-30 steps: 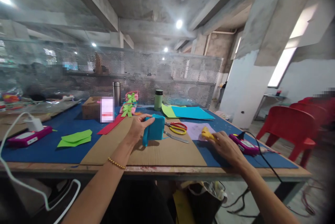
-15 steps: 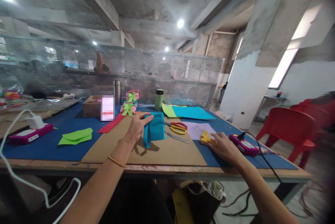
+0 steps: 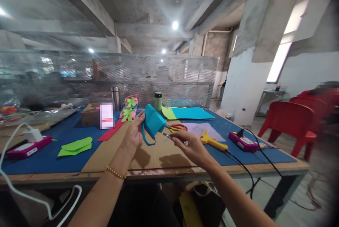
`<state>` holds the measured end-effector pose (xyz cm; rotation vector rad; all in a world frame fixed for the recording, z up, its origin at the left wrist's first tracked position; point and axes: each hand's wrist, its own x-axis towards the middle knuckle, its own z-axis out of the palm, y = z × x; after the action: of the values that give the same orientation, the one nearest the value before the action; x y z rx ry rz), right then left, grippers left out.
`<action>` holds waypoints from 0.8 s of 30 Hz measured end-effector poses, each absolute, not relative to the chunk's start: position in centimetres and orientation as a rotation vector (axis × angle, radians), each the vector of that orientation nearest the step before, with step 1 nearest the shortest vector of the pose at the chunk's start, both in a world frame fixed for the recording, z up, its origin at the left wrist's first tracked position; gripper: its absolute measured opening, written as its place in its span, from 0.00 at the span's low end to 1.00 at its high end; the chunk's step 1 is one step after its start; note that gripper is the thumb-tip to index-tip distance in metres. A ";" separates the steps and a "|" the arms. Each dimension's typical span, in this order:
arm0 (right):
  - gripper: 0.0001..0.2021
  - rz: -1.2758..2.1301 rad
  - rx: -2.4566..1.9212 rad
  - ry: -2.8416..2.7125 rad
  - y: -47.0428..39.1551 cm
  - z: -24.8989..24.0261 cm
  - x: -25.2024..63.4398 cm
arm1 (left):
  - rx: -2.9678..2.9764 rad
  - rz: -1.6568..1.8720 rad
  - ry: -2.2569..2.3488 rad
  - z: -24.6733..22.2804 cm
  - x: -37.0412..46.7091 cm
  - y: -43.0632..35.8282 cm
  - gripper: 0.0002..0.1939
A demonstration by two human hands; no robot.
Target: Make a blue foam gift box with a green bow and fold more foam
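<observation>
My left hand (image 3: 135, 129) pinches a small blue paper bag (image 3: 154, 121) by its edge; the bag is tilted, with a loop strap (image 3: 149, 143) hanging down. Just right of the bag, my right hand (image 3: 189, 145) has its fingers closed over the cardboard. A small pale tip shows at those fingertips, where a slim silver blade-like tool lay; most of it is hidden. Behind the hand lie scissors (image 3: 181, 127) with red and yellow handles. A yellow glue gun (image 3: 215, 144) rests to the right, its nozzle end on a lilac sheet (image 3: 197, 129).
Brown cardboard (image 3: 111, 156) covers the table's middle. Green paper (image 3: 75, 146), a red strip (image 3: 109, 130), blue sheets (image 3: 193, 112), a green bottle (image 3: 158, 102), a steel flask (image 3: 116, 98) and a box (image 3: 90, 114) surround it. Purple power boxes (image 3: 243, 142) and cables sit at both sides.
My right hand has let go of the glue gun and moved left toward the blue bag. My left hand has tilted the bag. The view has shifted slightly.
</observation>
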<state>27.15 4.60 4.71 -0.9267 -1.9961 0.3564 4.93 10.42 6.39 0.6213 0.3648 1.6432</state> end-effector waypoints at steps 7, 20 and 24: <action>0.18 1.246 -0.695 -1.768 3.0 3.1 24.2 | 1.018 1.623 0.265 6.1 4.9 7.5 0.21; 0.15 1.075 -0.559 -1.545 2.1 4.8 23.7 | 1.159 1.406 0.315 5.3 3.8 6.9 0.47; 0.14 0.982 -0.579 -1.566 2.4 5.0 23.8 | 1.083 1.400 0.265 4.4 3.2 7.9 0.44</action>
<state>23.79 2.36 5.03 -0.5787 -1.5663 0.9820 3.19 7.86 4.35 1.0833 0.2646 1.3999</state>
